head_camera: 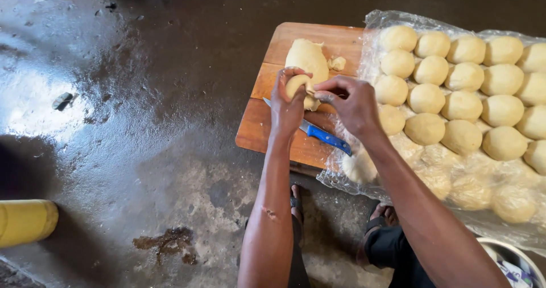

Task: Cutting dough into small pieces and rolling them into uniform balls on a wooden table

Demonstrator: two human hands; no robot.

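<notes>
Pale dough piece [297, 85] pinched by both hands' fingers [341, 89], one knife [321, 134], one board [267, 128].

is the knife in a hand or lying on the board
Lying on the board. The knife rests flat with its blue handle free; the left hand and right hand are both on a dough piece.

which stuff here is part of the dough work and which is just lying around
In use: left hand and right hand shaping a small dough piece; big dough lump; wooden board; blue-handled knife; rolled dough balls on plastic sheet.

Lying about: yellow container; bowl rim; debris on wet floor.
</notes>
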